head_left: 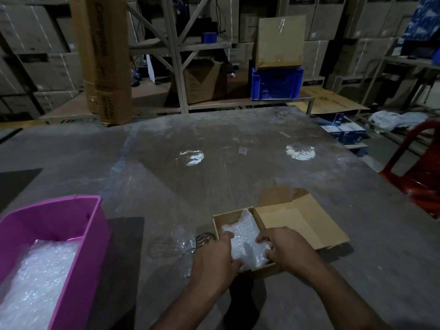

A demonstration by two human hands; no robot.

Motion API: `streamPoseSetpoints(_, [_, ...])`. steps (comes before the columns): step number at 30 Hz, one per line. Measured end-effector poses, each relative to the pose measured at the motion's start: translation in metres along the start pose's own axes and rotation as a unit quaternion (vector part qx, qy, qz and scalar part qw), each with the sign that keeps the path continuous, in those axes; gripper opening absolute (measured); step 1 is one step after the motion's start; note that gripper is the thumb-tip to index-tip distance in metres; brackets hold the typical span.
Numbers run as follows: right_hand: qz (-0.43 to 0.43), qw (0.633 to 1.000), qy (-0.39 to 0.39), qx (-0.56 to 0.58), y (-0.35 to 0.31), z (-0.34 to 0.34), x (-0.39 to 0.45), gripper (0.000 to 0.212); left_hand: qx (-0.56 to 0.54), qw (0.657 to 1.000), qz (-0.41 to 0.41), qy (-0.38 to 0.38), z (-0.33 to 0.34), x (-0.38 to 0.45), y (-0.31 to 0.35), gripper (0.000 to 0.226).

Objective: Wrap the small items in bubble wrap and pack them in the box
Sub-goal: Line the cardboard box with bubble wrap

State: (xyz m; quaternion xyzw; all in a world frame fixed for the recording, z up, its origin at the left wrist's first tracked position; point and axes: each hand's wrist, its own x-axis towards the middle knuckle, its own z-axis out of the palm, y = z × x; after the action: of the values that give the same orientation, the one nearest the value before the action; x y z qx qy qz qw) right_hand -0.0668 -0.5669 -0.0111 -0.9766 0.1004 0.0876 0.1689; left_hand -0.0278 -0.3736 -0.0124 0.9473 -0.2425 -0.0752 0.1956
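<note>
Bubble-wrapped bundle [245, 241] sitting inside small cardboard box [228, 216], near bench's front edge. Left hand [214, 260] gripping bundle's left side, thumb lying on top. Right hand [283, 246] gripping bundle's right side, fingers curling into wrap. Box lid [302, 222] lying open to right. Clear plastic bag [183, 236] lying just left of box. Pink bin [78, 217] holding bubble wrap [35, 282] at bench's front-left corner.

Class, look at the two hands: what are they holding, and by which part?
Both hold the bubble-wrap bundle in the cardboard box: the left hand grips its left edge, the right hand its right edge.
</note>
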Motion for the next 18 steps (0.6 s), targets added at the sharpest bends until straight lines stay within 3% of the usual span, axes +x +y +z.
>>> streamPoseSetpoints(6, [-0.003,1.000,-0.002,0.014,-0.006,0.010,0.004,0.041,0.076,0.997,0.007,0.008,0.009,0.005,0.005,0.057])
streamPoseSetpoints(13, [0.018,0.986,0.045,0.162,0.012,-0.002,-0.005,0.033,0.081,0.996,0.017,0.036,0.014,0.008,0.003,0.051])
streamPoseSetpoints(18, [0.012,1.000,-0.027,0.007,0.005,0.008,0.002,0.041,0.077,0.996,0.032,0.026,0.017,0.011,0.006,0.051])
